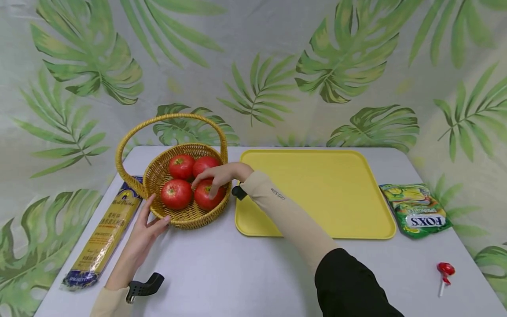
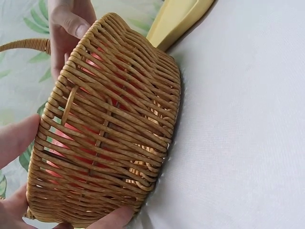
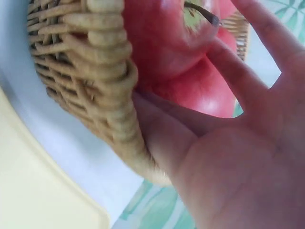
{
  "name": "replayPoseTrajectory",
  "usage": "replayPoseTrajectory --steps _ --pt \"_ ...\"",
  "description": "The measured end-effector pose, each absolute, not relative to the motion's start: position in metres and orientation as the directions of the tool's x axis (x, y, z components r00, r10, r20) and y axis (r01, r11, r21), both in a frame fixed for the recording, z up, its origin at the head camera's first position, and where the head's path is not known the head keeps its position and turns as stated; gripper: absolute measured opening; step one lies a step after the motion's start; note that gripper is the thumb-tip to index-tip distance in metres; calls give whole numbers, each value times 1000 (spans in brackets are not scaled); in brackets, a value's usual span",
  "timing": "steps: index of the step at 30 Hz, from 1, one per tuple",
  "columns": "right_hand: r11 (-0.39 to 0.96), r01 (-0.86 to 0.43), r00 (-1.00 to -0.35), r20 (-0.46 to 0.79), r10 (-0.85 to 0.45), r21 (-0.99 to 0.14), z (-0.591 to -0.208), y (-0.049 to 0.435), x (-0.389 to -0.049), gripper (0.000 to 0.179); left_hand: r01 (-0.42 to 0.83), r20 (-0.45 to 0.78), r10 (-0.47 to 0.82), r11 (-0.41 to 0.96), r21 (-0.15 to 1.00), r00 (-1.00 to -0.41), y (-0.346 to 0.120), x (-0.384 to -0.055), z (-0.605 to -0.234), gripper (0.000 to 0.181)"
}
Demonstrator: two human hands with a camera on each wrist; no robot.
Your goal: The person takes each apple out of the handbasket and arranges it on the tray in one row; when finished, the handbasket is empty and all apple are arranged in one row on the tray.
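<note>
Several red apples lie in a brown wicker basket [image 1: 190,223] with a tall handle, at the table's left. My right hand [image 1: 222,176] reaches in over the right rim and grips the front right apple [image 1: 207,197]. In the right wrist view its thumb goes down between the apple [image 3: 162,43] and the basket wall [image 3: 95,71], with the fingers spread over the other side. My left hand [image 1: 143,233] holds the basket at its front left rim. The left wrist view has its fingers [image 2: 19,138] against the woven side [image 2: 105,119].
A yellow tray [image 1: 317,193] lies right of the basket, under my right forearm. A spaghetti packet [image 1: 107,233] lies at the left edge, partly behind the basket. At the right are a green FOX'S candy bag [image 1: 416,211] and a red lollipop [image 1: 446,269].
</note>
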State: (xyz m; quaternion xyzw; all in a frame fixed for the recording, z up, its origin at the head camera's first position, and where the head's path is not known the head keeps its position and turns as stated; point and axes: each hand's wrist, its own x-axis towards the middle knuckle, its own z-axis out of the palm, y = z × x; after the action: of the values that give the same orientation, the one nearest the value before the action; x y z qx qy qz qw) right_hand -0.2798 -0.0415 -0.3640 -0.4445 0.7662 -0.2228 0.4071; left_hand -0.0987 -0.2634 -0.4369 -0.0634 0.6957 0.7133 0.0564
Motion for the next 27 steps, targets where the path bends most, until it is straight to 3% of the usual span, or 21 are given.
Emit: replayPoseTrajectory --steps 7,17,22,27 --pt "527 -543 -287 -445 -848 -654 -372 -51 -271 52 -189 -189 -9 -40 981 -982 -263 -99 -439 83" --pt "501 -647 -364 -344 -866 -575 -383 -53 -260 49 -214 -214 -12 -35 976 -977 -264 -100 -438 83" --pt "469 -611 -395 -268 -879 -638 -383 -47 -261 52 -215 -216 -5 -42 976 -976 -265 -101 -439 84" --pt "355 -554 -381 -150 -912 -753 -380 -40 -261 54 -212 -212 -6 -40 976 -977 -265 -102 -439 83"
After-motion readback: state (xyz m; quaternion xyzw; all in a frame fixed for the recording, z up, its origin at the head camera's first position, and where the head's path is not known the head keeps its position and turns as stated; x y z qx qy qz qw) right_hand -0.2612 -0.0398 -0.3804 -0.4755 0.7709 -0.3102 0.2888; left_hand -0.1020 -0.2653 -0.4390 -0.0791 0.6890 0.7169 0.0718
